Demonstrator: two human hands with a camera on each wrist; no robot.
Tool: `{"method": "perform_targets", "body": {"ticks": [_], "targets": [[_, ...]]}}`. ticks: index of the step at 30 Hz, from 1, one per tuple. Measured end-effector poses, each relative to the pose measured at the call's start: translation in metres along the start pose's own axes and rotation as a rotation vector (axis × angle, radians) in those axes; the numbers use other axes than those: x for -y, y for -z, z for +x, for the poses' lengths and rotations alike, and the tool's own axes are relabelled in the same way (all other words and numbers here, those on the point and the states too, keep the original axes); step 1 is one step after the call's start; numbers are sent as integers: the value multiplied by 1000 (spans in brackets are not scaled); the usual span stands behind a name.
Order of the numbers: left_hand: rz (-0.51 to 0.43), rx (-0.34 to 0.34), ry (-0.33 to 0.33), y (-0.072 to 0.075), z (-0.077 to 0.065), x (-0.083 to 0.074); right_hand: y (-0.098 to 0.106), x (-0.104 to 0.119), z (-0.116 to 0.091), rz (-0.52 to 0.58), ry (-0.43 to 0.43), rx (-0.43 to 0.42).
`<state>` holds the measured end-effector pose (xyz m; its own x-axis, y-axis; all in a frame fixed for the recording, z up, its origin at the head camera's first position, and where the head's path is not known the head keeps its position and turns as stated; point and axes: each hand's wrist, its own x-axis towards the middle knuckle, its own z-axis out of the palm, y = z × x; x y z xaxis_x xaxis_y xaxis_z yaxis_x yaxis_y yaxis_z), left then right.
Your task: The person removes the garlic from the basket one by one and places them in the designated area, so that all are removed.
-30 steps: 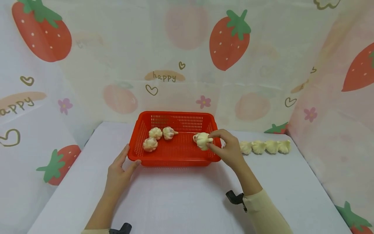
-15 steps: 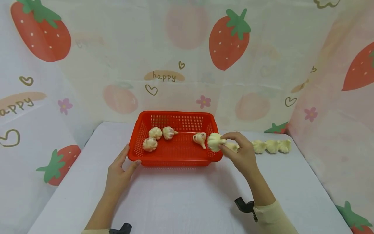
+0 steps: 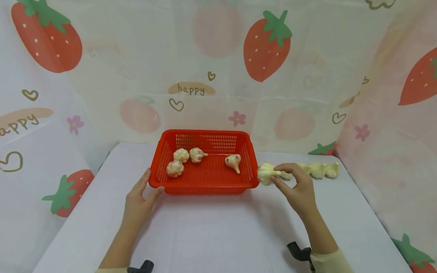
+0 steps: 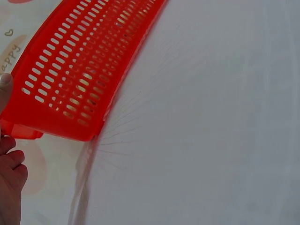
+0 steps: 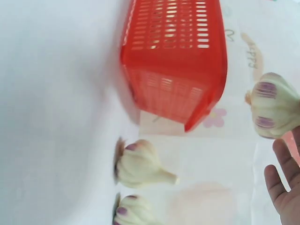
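My right hand (image 3: 300,193) pinches a garlic bulb (image 3: 266,174) by its stem, just off the right end of the red plastic basket (image 3: 205,189). In the right wrist view this bulb (image 5: 274,108) shows purple streaks and is held up off the table. My left hand (image 3: 140,201) grips the basket's front left corner, its thumb on the rim and the other fingers along the end. Inside the basket, three garlic bulbs (image 3: 175,169) cluster at the left, and another bulb (image 3: 233,162) lies at the right with its stem toward me.
Right of the basket, a row of garlic bulbs (image 3: 317,171) lies on the white-covered table (image 3: 211,235), partly hidden behind my right hand. Two bulbs (image 5: 142,165) of it show in the right wrist view. A strawberry-print curtain (image 3: 218,102) closes off the back and sides.
My right hand has carried the garlic bulb rightward, from above the basket to beyond its right rim. This uncovered the bulb at the basket's right. My left hand has stayed put.
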<state>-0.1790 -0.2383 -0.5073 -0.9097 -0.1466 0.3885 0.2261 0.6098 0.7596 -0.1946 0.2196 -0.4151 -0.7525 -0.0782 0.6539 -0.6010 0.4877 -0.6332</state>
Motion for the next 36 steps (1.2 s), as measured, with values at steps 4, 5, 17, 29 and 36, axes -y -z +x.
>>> {"method": "perform_targets", "body": {"ticks": [4, 5, 17, 29, 36], "targets": [[1, 5, 3, 0, 0, 1, 4, 14, -5, -11, -7, -23], [0, 4, 3, 0, 1, 2, 5, 18, -6, -15, -8, -27], [0, 5, 8, 2, 0, -2, 11, 3, -22, -72, -65, -39], [16, 19, 33, 0, -1, 0, 11, -37, -35, -73, -342, -20], [20, 17, 20, 2, 0, -1, 9, -69, -44, -69, -421, 28]]}}
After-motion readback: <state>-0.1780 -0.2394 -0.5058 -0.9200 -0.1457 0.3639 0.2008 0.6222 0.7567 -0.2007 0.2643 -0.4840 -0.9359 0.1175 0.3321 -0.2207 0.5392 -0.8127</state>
